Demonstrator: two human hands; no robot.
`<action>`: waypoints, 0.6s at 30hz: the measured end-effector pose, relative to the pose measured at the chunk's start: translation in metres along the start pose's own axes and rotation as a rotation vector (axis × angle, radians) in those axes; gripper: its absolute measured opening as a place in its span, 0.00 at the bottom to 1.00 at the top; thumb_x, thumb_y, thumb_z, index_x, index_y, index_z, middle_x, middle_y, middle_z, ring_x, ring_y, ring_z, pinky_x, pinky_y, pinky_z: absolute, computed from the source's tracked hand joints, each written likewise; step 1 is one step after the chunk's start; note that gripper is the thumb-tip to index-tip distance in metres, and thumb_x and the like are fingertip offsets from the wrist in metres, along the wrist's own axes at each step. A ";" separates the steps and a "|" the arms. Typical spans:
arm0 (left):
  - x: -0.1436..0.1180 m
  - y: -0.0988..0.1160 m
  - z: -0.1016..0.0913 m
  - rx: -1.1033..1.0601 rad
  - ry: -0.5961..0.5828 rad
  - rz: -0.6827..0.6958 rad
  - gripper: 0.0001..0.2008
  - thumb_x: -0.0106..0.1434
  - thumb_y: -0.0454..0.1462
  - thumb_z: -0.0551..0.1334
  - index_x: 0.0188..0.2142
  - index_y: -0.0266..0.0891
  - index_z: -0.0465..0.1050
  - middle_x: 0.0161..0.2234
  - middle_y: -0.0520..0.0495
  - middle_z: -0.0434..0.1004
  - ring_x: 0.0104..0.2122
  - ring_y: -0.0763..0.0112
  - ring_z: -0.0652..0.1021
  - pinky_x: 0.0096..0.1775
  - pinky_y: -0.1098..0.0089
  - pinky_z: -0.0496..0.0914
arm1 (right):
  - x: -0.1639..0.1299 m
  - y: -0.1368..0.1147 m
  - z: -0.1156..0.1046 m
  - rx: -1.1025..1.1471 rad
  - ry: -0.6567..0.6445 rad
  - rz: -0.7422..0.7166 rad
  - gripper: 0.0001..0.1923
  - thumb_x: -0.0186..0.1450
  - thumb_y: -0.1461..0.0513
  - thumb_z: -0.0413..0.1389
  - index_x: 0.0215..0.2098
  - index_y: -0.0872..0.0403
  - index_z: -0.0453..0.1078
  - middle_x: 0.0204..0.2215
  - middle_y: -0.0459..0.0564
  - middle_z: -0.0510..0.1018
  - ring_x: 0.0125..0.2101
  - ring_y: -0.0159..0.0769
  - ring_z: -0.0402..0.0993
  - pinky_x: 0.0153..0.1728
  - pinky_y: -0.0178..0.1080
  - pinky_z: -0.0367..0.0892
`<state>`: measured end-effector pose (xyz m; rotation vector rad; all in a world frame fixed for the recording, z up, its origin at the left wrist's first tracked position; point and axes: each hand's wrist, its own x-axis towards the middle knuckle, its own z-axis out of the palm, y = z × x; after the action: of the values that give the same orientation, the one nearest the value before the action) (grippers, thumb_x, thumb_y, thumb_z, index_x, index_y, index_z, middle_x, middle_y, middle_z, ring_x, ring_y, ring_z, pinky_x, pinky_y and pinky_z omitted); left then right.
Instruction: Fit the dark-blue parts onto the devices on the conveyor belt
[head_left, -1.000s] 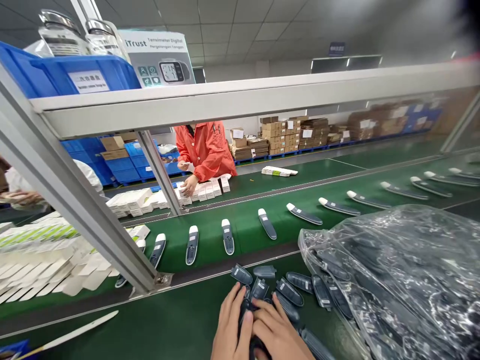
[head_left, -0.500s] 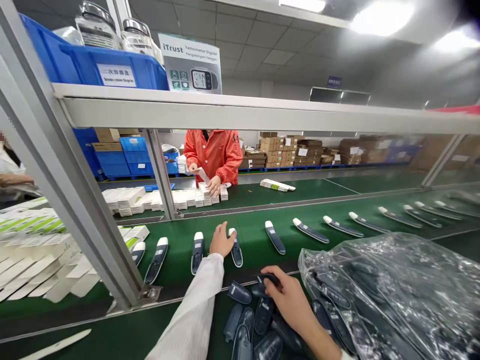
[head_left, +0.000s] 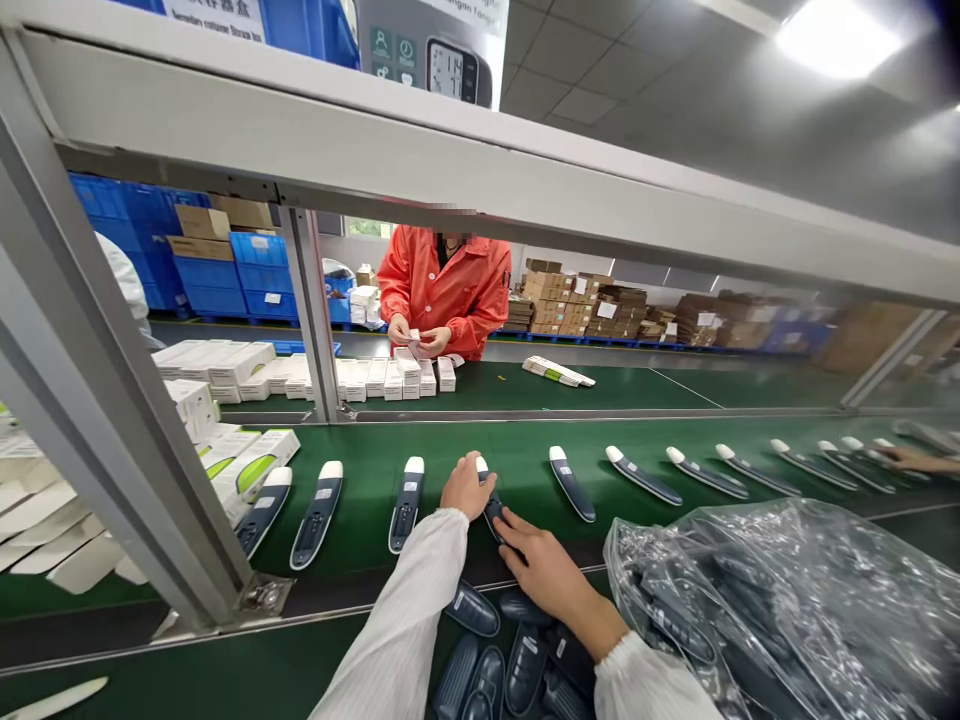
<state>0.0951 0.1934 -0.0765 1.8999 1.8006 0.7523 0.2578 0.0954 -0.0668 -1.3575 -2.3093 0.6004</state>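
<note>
A row of slim, dark blue handheld devices with white tips lies on the green conveyor belt [head_left: 630, 437]. My left hand [head_left: 466, 487] is closed around the upper part of one white-tipped device [head_left: 491, 508], just below its tip. At that device's lower end, my right hand [head_left: 544, 562] presses its fingertips; a dark blue cover looks to be under them, mostly hidden. To the left, an open-backed device [head_left: 406, 508] shows its inner compartment. Below my wrists sits a pile of loose dark blue covers [head_left: 525, 665].
A clear plastic bag [head_left: 787, 590] of more covers lies at the right. A metal post [head_left: 142, 380] and white shelf beam [head_left: 465, 165] frame the view. White boxes [head_left: 255, 465] stand left. A co-worker in red [head_left: 446, 290] handles small boxes; another person's hand [head_left: 919, 460] reaches in far right.
My right hand has moved up from the cover pile to the device beside my left hand. My left hand and the devices appear slightly further right as the view tilts down.
</note>
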 end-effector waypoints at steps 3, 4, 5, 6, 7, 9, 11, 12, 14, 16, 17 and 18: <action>-0.002 0.005 0.009 -0.005 -0.008 0.008 0.24 0.67 0.46 0.54 0.60 0.39 0.58 0.55 0.39 0.70 0.54 0.57 0.72 0.52 0.65 0.66 | 0.004 0.007 -0.005 -0.067 -0.002 -0.009 0.23 0.69 0.65 0.48 0.62 0.55 0.65 0.65 0.57 0.62 0.64 0.42 0.59 0.63 0.44 0.58; -0.003 0.007 0.011 -0.008 -0.015 0.007 0.25 0.68 0.46 0.53 0.61 0.39 0.58 0.56 0.38 0.69 0.55 0.57 0.71 0.53 0.64 0.65 | 0.006 0.008 -0.006 -0.099 0.005 -0.009 0.23 0.69 0.66 0.47 0.62 0.55 0.66 0.64 0.57 0.63 0.64 0.42 0.60 0.63 0.44 0.59; -0.004 0.009 0.011 -0.014 -0.023 0.011 0.27 0.68 0.46 0.53 0.63 0.38 0.56 0.57 0.37 0.68 0.56 0.56 0.70 0.54 0.64 0.64 | 0.006 0.008 -0.008 -0.137 0.014 -0.009 0.23 0.70 0.67 0.47 0.61 0.56 0.66 0.64 0.57 0.63 0.64 0.43 0.60 0.62 0.44 0.60; -0.006 0.011 0.010 -0.022 -0.026 0.024 0.29 0.68 0.46 0.54 0.64 0.37 0.54 0.59 0.36 0.67 0.58 0.55 0.69 0.56 0.63 0.64 | 0.004 0.008 -0.010 -0.179 0.026 -0.007 0.23 0.70 0.67 0.47 0.61 0.56 0.66 0.64 0.57 0.64 0.63 0.44 0.60 0.62 0.45 0.61; -0.007 0.013 0.007 -0.029 -0.017 0.045 0.31 0.68 0.46 0.54 0.66 0.36 0.51 0.62 0.35 0.64 0.59 0.54 0.68 0.57 0.61 0.63 | -0.001 0.006 -0.012 -0.224 0.042 -0.005 0.23 0.70 0.66 0.48 0.62 0.56 0.66 0.64 0.57 0.64 0.63 0.46 0.61 0.61 0.47 0.63; -0.007 0.016 -0.006 -0.032 0.060 0.099 0.34 0.68 0.46 0.53 0.68 0.36 0.46 0.66 0.35 0.57 0.62 0.53 0.64 0.58 0.60 0.62 | -0.016 -0.001 -0.016 -0.305 0.081 -0.014 0.22 0.71 0.64 0.49 0.63 0.56 0.64 0.62 0.57 0.67 0.60 0.48 0.65 0.58 0.50 0.66; -0.006 0.016 -0.024 0.003 0.185 0.131 0.32 0.69 0.45 0.50 0.69 0.37 0.46 0.66 0.37 0.57 0.62 0.54 0.63 0.57 0.60 0.63 | -0.036 -0.010 -0.021 -0.357 0.070 -0.057 0.21 0.71 0.61 0.51 0.61 0.54 0.66 0.57 0.56 0.73 0.53 0.48 0.72 0.54 0.50 0.69; -0.006 0.014 -0.033 0.039 0.235 0.123 0.30 0.70 0.45 0.49 0.68 0.38 0.49 0.65 0.37 0.59 0.61 0.54 0.64 0.56 0.59 0.64 | -0.045 -0.014 -0.023 -0.379 0.036 -0.092 0.20 0.71 0.59 0.52 0.60 0.52 0.68 0.53 0.54 0.76 0.50 0.47 0.74 0.52 0.50 0.71; -0.004 0.006 -0.050 0.127 0.248 0.064 0.29 0.69 0.45 0.49 0.66 0.39 0.54 0.63 0.37 0.63 0.60 0.51 0.64 0.55 0.56 0.64 | -0.058 -0.022 -0.026 -0.429 -0.057 -0.166 0.17 0.69 0.58 0.57 0.55 0.50 0.71 0.46 0.51 0.79 0.45 0.45 0.76 0.47 0.47 0.73; -0.003 -0.005 -0.059 0.174 0.138 -0.017 0.29 0.67 0.45 0.52 0.65 0.40 0.57 0.63 0.38 0.63 0.61 0.46 0.62 0.54 0.52 0.65 | -0.062 -0.027 -0.027 -0.492 -0.123 -0.196 0.14 0.66 0.59 0.60 0.50 0.50 0.73 0.42 0.49 0.79 0.42 0.45 0.77 0.42 0.44 0.74; -0.003 -0.010 -0.061 0.174 0.067 -0.046 0.28 0.66 0.45 0.54 0.64 0.42 0.58 0.64 0.40 0.63 0.62 0.46 0.62 0.54 0.52 0.65 | -0.060 -0.029 -0.027 -0.522 -0.144 -0.195 0.13 0.66 0.60 0.60 0.49 0.49 0.74 0.40 0.49 0.79 0.41 0.44 0.78 0.39 0.42 0.74; -0.003 -0.015 -0.062 0.162 0.004 -0.062 0.27 0.66 0.43 0.54 0.64 0.44 0.60 0.64 0.41 0.63 0.62 0.47 0.63 0.53 0.54 0.66 | -0.058 -0.031 -0.027 -0.554 -0.162 -0.195 0.13 0.66 0.60 0.59 0.49 0.49 0.73 0.40 0.49 0.79 0.39 0.44 0.78 0.36 0.41 0.73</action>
<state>0.0442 0.1877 -0.0391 1.9329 1.9669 0.6056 0.2765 0.0349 -0.0339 -1.3100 -2.8321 -0.0015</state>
